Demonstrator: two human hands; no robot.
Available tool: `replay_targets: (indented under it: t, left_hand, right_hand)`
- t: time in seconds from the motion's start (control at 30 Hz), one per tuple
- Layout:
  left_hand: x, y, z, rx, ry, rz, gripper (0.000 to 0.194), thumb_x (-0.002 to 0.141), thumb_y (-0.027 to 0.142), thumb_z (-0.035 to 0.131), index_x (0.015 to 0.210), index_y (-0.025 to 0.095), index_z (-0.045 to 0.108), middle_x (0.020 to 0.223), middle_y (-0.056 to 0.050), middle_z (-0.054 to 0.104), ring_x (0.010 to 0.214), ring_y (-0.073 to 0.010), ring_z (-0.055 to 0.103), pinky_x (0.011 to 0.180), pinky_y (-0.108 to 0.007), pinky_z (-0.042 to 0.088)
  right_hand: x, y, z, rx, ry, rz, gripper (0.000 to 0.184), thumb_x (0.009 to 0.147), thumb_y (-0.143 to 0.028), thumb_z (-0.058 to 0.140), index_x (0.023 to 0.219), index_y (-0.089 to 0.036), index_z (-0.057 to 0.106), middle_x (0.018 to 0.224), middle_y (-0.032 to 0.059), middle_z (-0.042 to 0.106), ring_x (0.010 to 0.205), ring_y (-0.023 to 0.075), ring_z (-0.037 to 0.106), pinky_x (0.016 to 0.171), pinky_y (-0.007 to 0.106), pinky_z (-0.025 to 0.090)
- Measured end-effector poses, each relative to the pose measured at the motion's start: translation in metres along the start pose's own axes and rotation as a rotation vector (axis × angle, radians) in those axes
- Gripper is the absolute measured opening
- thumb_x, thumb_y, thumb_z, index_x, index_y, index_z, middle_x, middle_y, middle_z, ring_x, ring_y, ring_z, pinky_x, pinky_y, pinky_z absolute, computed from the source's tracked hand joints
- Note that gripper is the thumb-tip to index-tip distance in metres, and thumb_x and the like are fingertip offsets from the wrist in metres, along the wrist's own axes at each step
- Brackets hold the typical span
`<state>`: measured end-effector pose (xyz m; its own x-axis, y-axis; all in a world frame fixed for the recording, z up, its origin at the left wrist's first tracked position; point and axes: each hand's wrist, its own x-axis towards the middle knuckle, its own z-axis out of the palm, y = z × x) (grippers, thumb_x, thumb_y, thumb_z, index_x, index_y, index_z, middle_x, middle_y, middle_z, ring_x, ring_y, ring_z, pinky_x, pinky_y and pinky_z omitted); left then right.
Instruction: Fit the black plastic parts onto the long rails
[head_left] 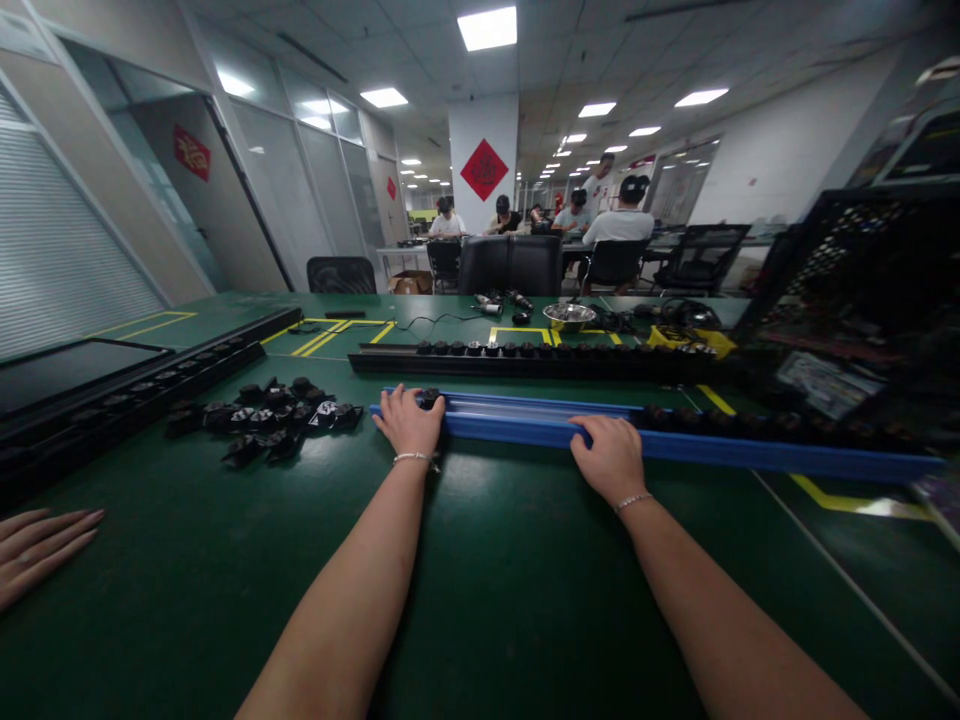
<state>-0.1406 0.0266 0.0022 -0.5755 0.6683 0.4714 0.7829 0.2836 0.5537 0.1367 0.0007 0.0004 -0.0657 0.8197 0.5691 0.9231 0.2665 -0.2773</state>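
A long blue channel rail (pixel 510 425) lies across the green table in front of me. At its left end my left hand (pixel 409 422) is closed, thumb and fingers about a small black part (pixel 430 398) in the channel; the fingers partly hide it. Further right, my right hand (pixel 611 458) grips the near wall of the rail, its fingers curled over the edge. Several black parts (pixel 697 418) sit in a row in the right stretch of the channel. A loose pile of similar black parts (pixel 262 415), some with white faces, lies left of my left hand.
Behind the blue rail lies a black rail (pixel 465 362) with a row of parts. Another black rail (pixel 172 375) runs along the left. A metal bowl (pixel 570 316) and yellow tray (pixel 694 340) stand farther back. Another person's hand (pixel 45 545) rests at the left edge.
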Motion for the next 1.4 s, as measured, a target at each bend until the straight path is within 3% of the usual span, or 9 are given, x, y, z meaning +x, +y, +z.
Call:
replay_targets:
  t: [0.37, 0.53, 0.9, 1.07, 1.4]
  left_hand:
    - [0.008, -0.007, -0.007, -0.025, 0.057, -0.157, 0.036, 0.071, 0.043, 0.059, 0.102, 0.025, 0.065, 0.140, -0.009, 0.042, 0.133, -0.0338, 0.026, 0.104, -0.056, 0.026]
    - [0.012, -0.009, -0.010, -0.077, 0.004, -0.219, 0.035, 0.070, 0.043, 0.062, 0.100, 0.026, 0.064, 0.141, -0.009, 0.039, 0.132, -0.0360, 0.028, 0.102, -0.058, 0.028]
    - [0.017, -0.014, -0.016, -0.136, 0.014, -0.282, 0.040, 0.072, 0.036, 0.060, 0.109, 0.023, 0.060, 0.137, -0.010, 0.042, 0.121, -0.0318, 0.043, 0.099, -0.045, 0.037]
    - [0.022, -0.021, -0.014, -0.166, 0.040, -0.229, 0.036, 0.073, 0.032, 0.060, 0.107, 0.020, 0.061, 0.125, -0.011, 0.051, 0.119, -0.0262, 0.045, 0.101, -0.037, 0.035]
    - [0.033, -0.035, -0.011, -0.224, 0.026, -0.246, 0.036, 0.072, 0.033, 0.060, 0.105, 0.020, 0.061, 0.108, -0.009, 0.061, 0.107, -0.0230, 0.053, 0.095, -0.034, 0.040]
  right_hand:
    - [0.000, 0.001, 0.000, -0.003, -0.003, -0.007, 0.026, 0.076, -0.022, 0.045, 0.091, -0.021, 0.066, 0.097, 0.0047, 0.068, 0.093, 0.0212, 0.056, 0.095, 0.041, 0.030]
    - [0.000, 0.001, 0.001, 0.004, 0.012, -0.013, 0.026, 0.076, -0.022, 0.045, 0.091, -0.022, 0.066, 0.096, 0.0046, 0.068, 0.092, 0.0218, 0.056, 0.095, 0.042, 0.030]
    - [0.000, 0.000, 0.000, -0.014, -0.004, -0.003, 0.026, 0.077, -0.023, 0.045, 0.092, -0.021, 0.066, 0.098, 0.0047, 0.068, 0.092, 0.0209, 0.056, 0.095, 0.040, 0.030]
    - [0.000, -0.001, -0.002, -0.002, 0.001, -0.004, 0.026, 0.076, -0.022, 0.045, 0.091, -0.021, 0.067, 0.097, 0.0049, 0.068, 0.092, 0.0215, 0.056, 0.094, 0.041, 0.032]
    - [0.000, 0.001, 0.000, -0.008, 0.009, -0.016, 0.026, 0.076, -0.022, 0.045, 0.091, -0.021, 0.067, 0.098, 0.0047, 0.068, 0.092, 0.0213, 0.056, 0.095, 0.042, 0.031]
